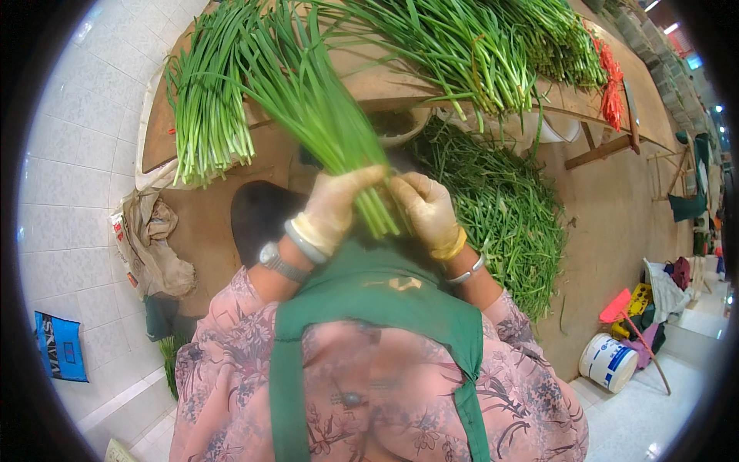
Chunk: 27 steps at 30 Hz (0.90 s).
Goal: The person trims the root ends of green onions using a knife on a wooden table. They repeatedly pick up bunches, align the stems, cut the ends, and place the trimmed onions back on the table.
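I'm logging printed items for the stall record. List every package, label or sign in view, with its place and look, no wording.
Blue bag: flat rectangular printed packet, lower left on the pale tiled floor by the wall.
White bucket: round tub with a blue label band, lower right on the floor beside a red-headed broom.
Printed sack: crumpled, white with red marks, at the table's left edge under beige cloth.

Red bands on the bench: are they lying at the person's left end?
No, the red bands lie at the right end of the wooden bench, past the laid-out green bunches, far from the left hand.
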Tool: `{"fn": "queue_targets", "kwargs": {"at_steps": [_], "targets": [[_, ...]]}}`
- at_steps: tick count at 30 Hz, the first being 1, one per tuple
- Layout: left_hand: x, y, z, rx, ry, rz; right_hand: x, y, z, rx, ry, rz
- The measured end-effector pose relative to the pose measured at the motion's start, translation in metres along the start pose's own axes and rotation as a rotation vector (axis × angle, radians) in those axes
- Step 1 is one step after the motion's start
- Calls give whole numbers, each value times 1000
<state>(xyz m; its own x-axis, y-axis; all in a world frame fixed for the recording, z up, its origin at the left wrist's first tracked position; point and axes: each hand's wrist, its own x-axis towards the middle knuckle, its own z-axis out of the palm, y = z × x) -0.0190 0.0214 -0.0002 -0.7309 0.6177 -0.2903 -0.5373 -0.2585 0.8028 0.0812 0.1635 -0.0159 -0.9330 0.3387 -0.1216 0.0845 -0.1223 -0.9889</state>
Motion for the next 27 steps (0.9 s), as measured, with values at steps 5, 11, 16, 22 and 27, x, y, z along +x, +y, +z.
{"fn": "queue_targets", "kwargs": {"at_steps": [5, 11, 16, 22, 27], "targets": [[-8, -3, 16, -30, 84, 6, 2, 8, 3, 157, 183, 204], [1, 3, 6, -134, 164, 85, -38, 63, -93, -1199, 226, -125], [7, 3, -6, -404, -40, -111, -96, 96, -211, -1651, -153, 1054], [5, 19, -14, -556, -263, -200, -16, -57, -84, -1270, 351, -245], [1, 38, -25, -653, -296, -208, 60, -81, -54, -1516, 363, -67]]}}
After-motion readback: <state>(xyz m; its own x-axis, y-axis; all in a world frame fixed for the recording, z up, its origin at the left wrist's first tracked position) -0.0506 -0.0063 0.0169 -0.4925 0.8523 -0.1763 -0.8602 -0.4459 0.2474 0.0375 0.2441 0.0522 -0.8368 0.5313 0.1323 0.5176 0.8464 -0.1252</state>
